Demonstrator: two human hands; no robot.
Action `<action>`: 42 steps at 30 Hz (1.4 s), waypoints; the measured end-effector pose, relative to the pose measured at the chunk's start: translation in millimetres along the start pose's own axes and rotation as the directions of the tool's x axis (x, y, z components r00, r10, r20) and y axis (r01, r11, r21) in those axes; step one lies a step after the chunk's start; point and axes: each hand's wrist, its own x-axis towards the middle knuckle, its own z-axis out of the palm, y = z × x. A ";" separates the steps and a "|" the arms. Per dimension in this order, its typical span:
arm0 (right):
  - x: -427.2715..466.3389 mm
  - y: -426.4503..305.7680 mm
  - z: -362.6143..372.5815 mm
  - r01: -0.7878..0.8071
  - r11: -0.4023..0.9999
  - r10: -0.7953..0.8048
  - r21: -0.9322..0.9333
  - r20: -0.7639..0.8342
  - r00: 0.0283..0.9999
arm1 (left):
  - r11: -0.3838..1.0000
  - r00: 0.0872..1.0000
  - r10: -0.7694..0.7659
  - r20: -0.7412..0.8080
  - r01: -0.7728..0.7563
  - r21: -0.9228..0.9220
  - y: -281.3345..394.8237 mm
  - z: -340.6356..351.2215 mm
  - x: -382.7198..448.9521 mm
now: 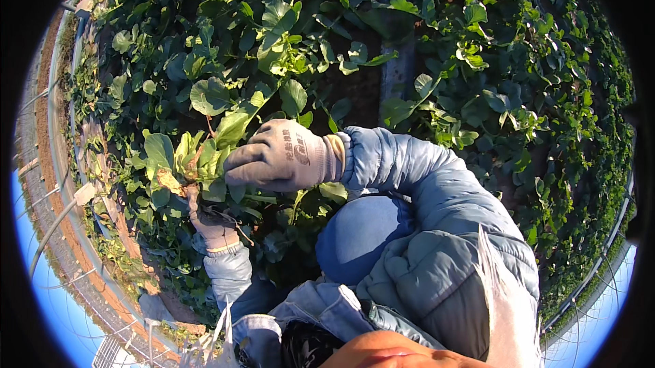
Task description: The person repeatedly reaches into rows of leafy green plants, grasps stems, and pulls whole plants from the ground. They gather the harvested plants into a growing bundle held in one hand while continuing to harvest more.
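Observation:
My left hand [212, 227], in a dusty work glove, is at the lower left with its thumb laid up over a bunch of leafy greens [207, 155]. Its other fingers are hidden behind the leaves. Pale green leaves, brown stalk bits and a withered yellow leaf [170, 182] show at the thumb's tip. Thin dry roots or stems [238, 225] hang by the wrist. Against the right side of the bunch is my right hand [279, 155], in a matching glove that bears printing. Its fingers are curled, and what lies under them is hidden.
Dense leafy crop plants [179, 61] surround me on all sides. A grey strip [396, 61] runs between rows ahead. Metal hoops and rails [56, 214] line the left edge beside bare soil [48, 132]. My bent knee [363, 235] is close below my right wrist.

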 end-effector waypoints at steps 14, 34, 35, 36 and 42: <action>-199.4 239.8 -181.5 -0.945 0.299 0.500 0.135 -0.866 0.035 | 0.970 0.975 0.222 0.012 -0.222 0.098 78.6 -96.6 -49.5; -224.0 287.7 -222.5 -0.753 -0.120 0.570 -0.648 -0.665 0.482 | 0.972 0.975 0.216 -0.046 -0.210 0.109 73.7 -74.7 -59.1; -222.2 287.0 -220.1 -0.602 -0.256 0.471 -0.756 -0.642 0.606 | 0.961 0.968 0.239 -0.077 -0.224 0.164 73.6 -72.8 -59.3; -222.2 281.1 -218.9 -0.661 -0.184 0.464 -0.727 -0.657 0.594 | 0.951 0.962 0.259 -0.091 -0.237 0.199 72.8 -70.3 -59.2; -161.7 198.3 -158.0 -0.866 0.500 0.558 0.000 -0.765 0.322 | 0.947 0.949 0.296 -0.113 -0.276 0.163 58.9 -51.2 -57.5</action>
